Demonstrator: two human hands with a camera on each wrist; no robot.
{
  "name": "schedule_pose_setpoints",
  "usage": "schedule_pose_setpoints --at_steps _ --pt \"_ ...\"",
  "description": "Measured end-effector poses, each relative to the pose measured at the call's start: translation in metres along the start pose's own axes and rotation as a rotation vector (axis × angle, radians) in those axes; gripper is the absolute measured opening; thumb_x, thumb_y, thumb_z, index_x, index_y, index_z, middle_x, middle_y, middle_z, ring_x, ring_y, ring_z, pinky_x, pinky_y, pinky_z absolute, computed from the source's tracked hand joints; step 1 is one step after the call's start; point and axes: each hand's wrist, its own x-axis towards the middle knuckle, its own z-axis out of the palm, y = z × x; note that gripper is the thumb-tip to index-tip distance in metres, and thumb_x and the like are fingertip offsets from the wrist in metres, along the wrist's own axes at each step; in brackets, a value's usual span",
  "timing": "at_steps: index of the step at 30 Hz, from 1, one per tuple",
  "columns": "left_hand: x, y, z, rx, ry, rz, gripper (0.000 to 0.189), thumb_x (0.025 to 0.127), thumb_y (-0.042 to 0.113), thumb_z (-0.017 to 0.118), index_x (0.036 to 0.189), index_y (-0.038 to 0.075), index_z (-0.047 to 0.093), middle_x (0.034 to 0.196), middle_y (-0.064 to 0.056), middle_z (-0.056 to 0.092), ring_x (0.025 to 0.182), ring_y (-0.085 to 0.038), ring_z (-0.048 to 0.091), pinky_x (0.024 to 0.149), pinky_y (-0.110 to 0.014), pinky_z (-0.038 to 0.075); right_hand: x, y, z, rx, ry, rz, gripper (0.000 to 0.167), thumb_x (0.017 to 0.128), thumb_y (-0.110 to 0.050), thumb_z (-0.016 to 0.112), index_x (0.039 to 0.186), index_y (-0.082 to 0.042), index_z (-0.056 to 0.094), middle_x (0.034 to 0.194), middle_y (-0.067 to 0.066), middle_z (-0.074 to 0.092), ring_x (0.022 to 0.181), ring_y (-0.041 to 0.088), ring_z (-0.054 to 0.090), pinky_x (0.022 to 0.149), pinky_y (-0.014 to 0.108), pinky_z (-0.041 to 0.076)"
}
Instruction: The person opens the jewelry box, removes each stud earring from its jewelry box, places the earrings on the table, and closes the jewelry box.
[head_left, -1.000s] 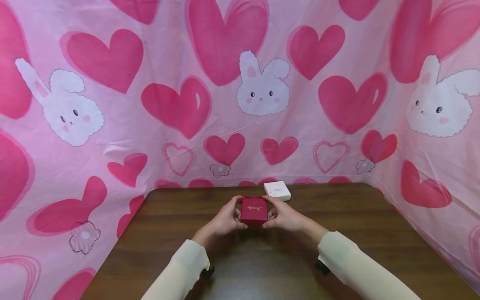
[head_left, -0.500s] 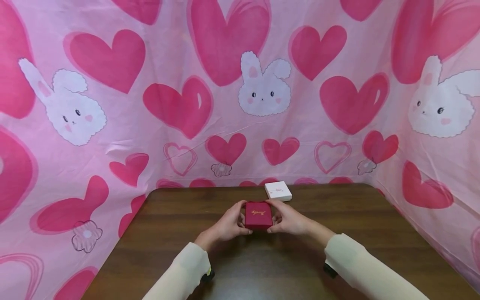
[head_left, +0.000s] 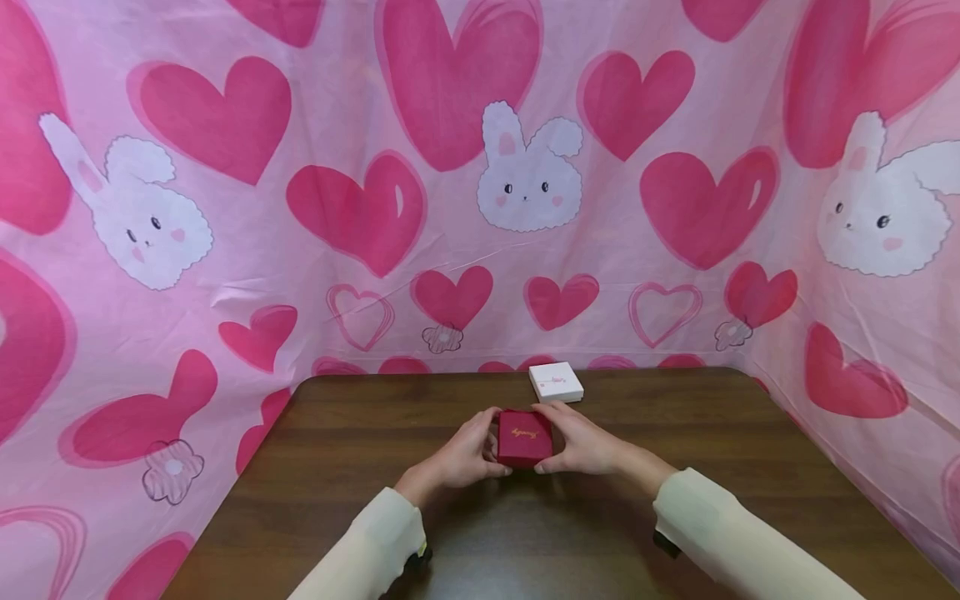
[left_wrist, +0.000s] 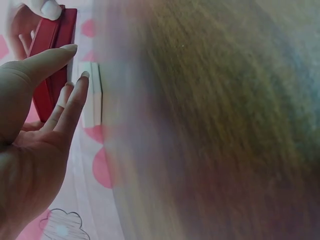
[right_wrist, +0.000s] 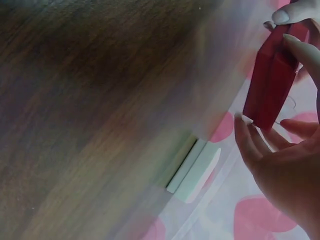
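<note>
A small red jewelry box (head_left: pixel 525 438) with gold lettering on its lid is held between my two hands over the middle of the table. My left hand (head_left: pixel 467 454) grips its left side, with the thumb at the near edge and fingers toward the far side. On the opposite side my right hand (head_left: pixel 588 443) grips it in much the same way. In the left wrist view the red box (left_wrist: pixel 49 40) shows a seam between lid and base, the lid closed. The right wrist view shows the red box (right_wrist: pixel 272 82) tilted, with fingertips at its edges.
A flat white box (head_left: pixel 556 382) with pink print lies at the back of the dark wooden table (head_left: pixel 360 450), just beyond my right hand. A pink cloth (head_left: pixel 450 250) with hearts and rabbits hangs behind and along both sides.
Both hands have shifted slightly right and nearer to me with the red jewelry box between them. The white box has stayed in place.
</note>
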Motion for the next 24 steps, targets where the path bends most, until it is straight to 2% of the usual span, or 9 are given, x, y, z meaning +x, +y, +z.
schedule_pose_setpoints --at_steps 4,11,16,24 --pt "0.000 0.001 0.002 0.025 -0.004 0.004 0.086 0.080 0.010 0.088 0.148 0.004 0.036 0.119 -0.006 0.051 0.093 -0.013 0.060 0.079 -0.022 0.054 0.002 -0.006 0.000 -0.048 -0.019 0.003 0.099 0.074 -0.039 0.090 0.153 -0.005 0.041 0.150 0.015 0.043 0.132 0.032 0.042 0.101 0.054 0.046" --pt "0.000 0.002 0.006 0.070 -0.022 0.031 0.083 0.080 0.011 0.089 0.146 0.004 0.038 0.116 -0.004 0.052 0.093 -0.017 0.060 0.077 -0.023 0.053 0.006 -0.012 0.007 -0.150 -0.067 -0.041 0.099 0.073 -0.042 0.090 0.152 -0.004 0.042 0.145 0.010 0.049 0.128 0.028 0.043 0.094 0.047 0.050" --pt "-0.001 0.000 0.009 0.088 -0.031 0.028 0.082 0.080 0.011 0.089 0.145 0.007 0.039 0.117 -0.004 0.051 0.092 -0.012 0.056 0.078 -0.023 0.052 0.007 -0.011 0.013 -0.191 -0.074 -0.049 0.097 0.073 -0.044 0.090 0.149 -0.004 0.045 0.140 0.008 0.053 0.125 0.025 0.044 0.092 0.046 0.051" --pt "0.000 -0.002 0.014 0.124 -0.035 0.051 0.078 0.078 0.009 0.090 0.140 0.004 0.042 0.115 -0.006 0.051 0.088 -0.008 0.054 0.076 -0.022 0.051 0.008 -0.009 0.019 -0.208 -0.070 -0.061 0.091 0.074 -0.041 0.090 0.145 -0.001 0.048 0.137 0.010 0.054 0.125 0.025 0.044 0.093 0.046 0.051"
